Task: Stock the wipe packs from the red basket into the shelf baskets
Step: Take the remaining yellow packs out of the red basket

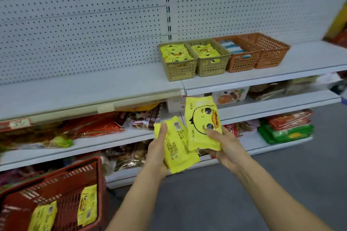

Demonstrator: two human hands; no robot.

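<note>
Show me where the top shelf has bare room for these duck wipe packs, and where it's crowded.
Bare: the top shelf left of the two olive baskets, and the strip right of the orange baskets. The rightmost orange basket looks empty. Crowded: both olive baskets are full of yellow packs; the lower shelves are stuffed with snack bags.

Head-worn, forward-down, near the shelves

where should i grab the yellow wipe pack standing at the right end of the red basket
The yellow wipe pack stands upright against the wall of the red basket, so pinching its free top edge, coming down from above, is probably easiest.
</note>
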